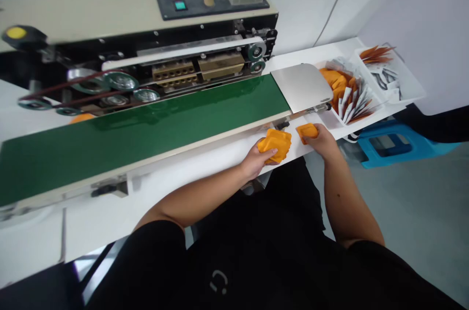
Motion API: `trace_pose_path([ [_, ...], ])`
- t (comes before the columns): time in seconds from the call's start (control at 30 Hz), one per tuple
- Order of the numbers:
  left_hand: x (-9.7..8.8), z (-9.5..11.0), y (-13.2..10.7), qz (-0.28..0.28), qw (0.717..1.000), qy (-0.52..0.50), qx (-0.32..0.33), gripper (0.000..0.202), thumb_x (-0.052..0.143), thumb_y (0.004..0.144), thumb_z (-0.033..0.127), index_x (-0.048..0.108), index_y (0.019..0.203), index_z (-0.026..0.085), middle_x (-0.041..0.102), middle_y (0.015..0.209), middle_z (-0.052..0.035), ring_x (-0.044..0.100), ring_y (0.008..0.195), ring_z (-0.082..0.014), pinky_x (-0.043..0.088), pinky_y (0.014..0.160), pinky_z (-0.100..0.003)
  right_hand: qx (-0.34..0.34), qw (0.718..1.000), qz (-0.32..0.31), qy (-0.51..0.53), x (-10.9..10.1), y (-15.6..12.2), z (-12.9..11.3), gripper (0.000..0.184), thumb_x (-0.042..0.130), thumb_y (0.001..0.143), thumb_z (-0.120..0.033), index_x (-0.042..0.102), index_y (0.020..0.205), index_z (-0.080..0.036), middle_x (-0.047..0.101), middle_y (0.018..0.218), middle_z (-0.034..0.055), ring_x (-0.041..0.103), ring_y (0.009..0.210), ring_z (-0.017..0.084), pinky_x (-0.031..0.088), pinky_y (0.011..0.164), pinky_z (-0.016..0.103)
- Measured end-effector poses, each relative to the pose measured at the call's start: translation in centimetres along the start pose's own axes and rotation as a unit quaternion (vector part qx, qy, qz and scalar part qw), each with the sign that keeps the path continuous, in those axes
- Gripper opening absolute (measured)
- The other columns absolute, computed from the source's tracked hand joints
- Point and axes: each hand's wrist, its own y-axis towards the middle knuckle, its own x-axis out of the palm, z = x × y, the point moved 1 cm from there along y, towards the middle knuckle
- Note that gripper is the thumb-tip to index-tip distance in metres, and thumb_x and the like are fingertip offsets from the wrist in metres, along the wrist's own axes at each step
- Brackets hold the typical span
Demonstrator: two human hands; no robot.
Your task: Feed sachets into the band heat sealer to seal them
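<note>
A stack of orange packets (pixel 276 144) is gripped in my left hand (pixel 256 161), thumb on top, just in front of the belt's near edge. To its right my right hand (pixel 323 141) pinches one more orange packet (pixel 307 131), apart from the stack. Both hands are over the white table (pixel 234 151). Behind them runs the green conveyor belt (pixel 176 119) of a band sealing machine (pixel 216 27), with a metal plate (pixel 304 86) at its right end. How many packets the stack has cannot be made out.
Right of the plate, a white tray (pixel 339 117) holds orange and white packets. Another white bin (pixel 410 88) beside it has more packets. A blue stool (pixel 381 154) stands on the floor at right. The control panel (pixel 190 2) carries buttons and a knob.
</note>
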Motion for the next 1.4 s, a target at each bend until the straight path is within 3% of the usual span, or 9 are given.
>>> trace_pose_path([
  [0.23, -0.1, -0.4, 0.6, 0.009, 1.000, -0.025, -0.004, 0.070, 0.097, 0.075, 0.042, 0.059, 0.130, 0.021, 0.073, 0.129, -0.0129, 0.077, 0.103, -0.0249, 0.065, 0.083, -0.038, -0.085, 0.996, -0.024, 0.025, -3.6, -4.0, -3.3, 0.060, 0.067, 0.090, -0.036, 0.061, 0.149, -0.028, 0.075, 0.126, 0.0090, 0.073, 0.105, 0.028, 0.059, 0.097, 0.044],
  [0.4, -0.2, -0.6, 0.7, -0.004, 1.000, -0.026, 0.000, 0.071, 0.097, 0.075, 0.042, 0.059, 0.131, 0.021, 0.073, 0.127, -0.0128, 0.077, 0.103, -0.0253, 0.065, 0.083, -0.038, -0.025, 0.979, -0.039, 0.198, -5.5, -5.9, -6.5, 0.067, 0.087, 0.080, -0.048, 0.063, 0.138, -0.024, 0.068, 0.075, -0.0016, 0.062, 0.059, 0.015, 0.051, 0.055, 0.026],
  [0.57, -0.5, -0.9, 0.8, -0.010, 1.000, -0.024, 0.006, 0.071, 0.097, 0.076, 0.042, 0.059, 0.133, 0.022, 0.073, 0.130, -0.0140, 0.077, 0.106, -0.0265, 0.064, 0.088, -0.041, -0.018, 0.954, -0.005, 0.299, -4.8, -6.5, -7.8, 0.053, 0.094, 0.069, -0.044, 0.071, 0.110, -0.020, 0.071, 0.076, 0.0006, 0.059, 0.053, 0.013, 0.051, 0.050, 0.026],
  [0.67, -0.5, -0.8, 0.7, -0.013, 0.999, -0.034, 0.009, 0.073, 0.096, 0.078, 0.042, 0.058, 0.136, 0.022, 0.072, 0.131, -0.0148, 0.077, 0.106, -0.0268, 0.063, 0.089, -0.042, -0.035, 0.915, 0.091, 0.391, -3.7, -7.1, -7.6, 0.047, 0.092, 0.071, -0.044, 0.064, 0.101, -0.023, 0.069, 0.076, -0.0015, 0.059, 0.051, 0.013, 0.051, 0.048, 0.026],
  [0.73, -0.3, -0.6, 0.6, -0.019, 0.999, -0.042, 0.005, 0.075, 0.096, 0.078, 0.041, 0.057, 0.138, 0.021, 0.072, 0.132, -0.0152, 0.077, 0.107, -0.0273, 0.063, 0.090, -0.043, -0.045, 0.893, 0.099, 0.437, -2.7, -7.6, -7.5, 0.044, 0.090, 0.074, -0.047, 0.058, 0.096, -0.025, 0.067, 0.073, -0.0033, 0.058, 0.050, 0.013, 0.051, 0.048, 0.026],
  [0.9, 0.0, -0.3, 0.5, -0.009, 0.998, -0.057, 0.007, 0.078, 0.100, 0.071, 0.040, 0.060, 0.135, 0.020, 0.072, 0.133, -0.0139, 0.075, 0.112, -0.0274, 0.062, 0.097, -0.045, 0.020, 0.924, -0.148, 0.353, -0.1, -8.6, -7.2, 0.045, 0.093, 0.071, -0.052, 0.061, 0.084, -0.023, 0.060, 0.060, -0.0036, 0.052, 0.047, 0.012, 0.040, 0.043, 0.023],
  [1.17, -0.2, -0.5, 0.6, -0.014, 0.999, -0.041, 0.003, 0.077, 0.099, 0.073, 0.039, 0.058, 0.136, 0.021, 0.070, 0.134, -0.0134, 0.075, 0.108, -0.0264, 0.062, 0.094, -0.046, -0.069, 0.954, -0.082, 0.280, -3.1, -7.7, -10.7, 0.034, 0.091, 0.076, -0.048, 0.073, 0.080, -0.020, 0.063, 0.063, -0.0014, 0.053, 0.054, 0.011, 0.041, 0.051, 0.024],
  [1.33, -0.5, -0.7, 0.8, -0.036, 0.998, -0.042, 0.013, 0.073, 0.096, 0.077, 0.037, 0.056, 0.136, 0.021, 0.071, 0.133, -0.0153, 0.075, 0.111, -0.0294, 0.062, 0.095, -0.049, -0.171, 0.847, -0.003, 0.503, -7.0, -5.0, -15.7, 0.035, 0.094, 0.076, -0.047, 0.070, 0.087, -0.024, 0.059, 0.058, -0.0038, 0.053, 0.050, 0.012, 0.043, 0.050, 0.025],
  [1.4, -0.6, -0.9, 1.0, -0.031, 0.999, -0.043, 0.014, 0.073, 0.097, 0.076, 0.036, 0.056, 0.136, 0.021, 0.071, 0.133, -0.0152, 0.075, 0.112, -0.0290, 0.062, 0.096, -0.049, -0.150, 0.834, -0.015, 0.531, -7.6, -2.5, -17.5, 0.034, 0.093, 0.078, -0.042, 0.068, 0.092, -0.024, 0.063, 0.062, -0.0029, 0.058, 0.053, 0.012, 0.042, 0.048, 0.021],
])
